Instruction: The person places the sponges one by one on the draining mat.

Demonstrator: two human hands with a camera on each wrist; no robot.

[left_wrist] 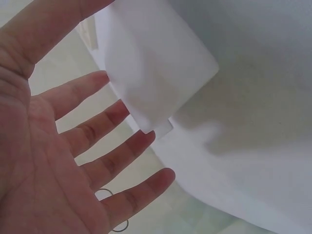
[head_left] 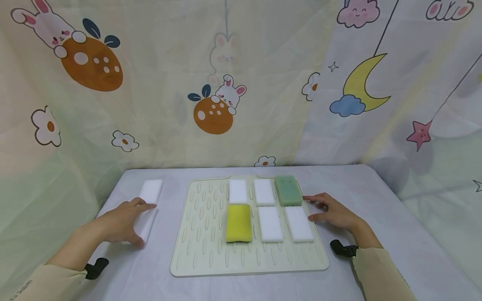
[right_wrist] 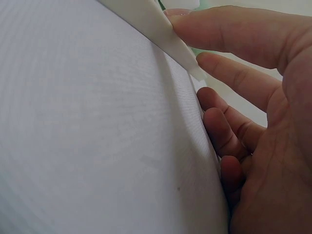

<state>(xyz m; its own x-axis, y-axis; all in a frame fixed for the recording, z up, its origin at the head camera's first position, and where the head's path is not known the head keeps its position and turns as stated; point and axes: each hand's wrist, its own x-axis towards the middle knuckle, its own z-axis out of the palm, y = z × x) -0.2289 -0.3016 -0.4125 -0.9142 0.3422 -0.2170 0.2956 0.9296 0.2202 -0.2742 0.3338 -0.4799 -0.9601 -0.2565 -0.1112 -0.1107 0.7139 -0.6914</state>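
At the table's left side, my left hand (head_left: 126, 219) reaches over white sponge blocks (head_left: 151, 191), its fingers spread. Up close, the left fingertips (left_wrist: 146, 139) lie along the edge of a white block (left_wrist: 161, 63); the thumb's tip is out of that view. My right hand (head_left: 333, 215) is at the right edge of a cream ridged mat (head_left: 205, 259), index finger extended by a green sponge (head_left: 288, 190) and thumb near a white block (head_left: 299, 224). In the right wrist view, the thumb (right_wrist: 229, 29) touches the mat's edge (right_wrist: 146, 22); the other fingers bend loosely.
Also on the mat are a yellow sponge (head_left: 239, 223) and more white blocks (head_left: 270, 224) in two rows. A white cloth covers the table (head_left: 150, 284). Behind hangs a printed curtain (head_left: 158, 83). Each wrist wears a black device (head_left: 96, 269).
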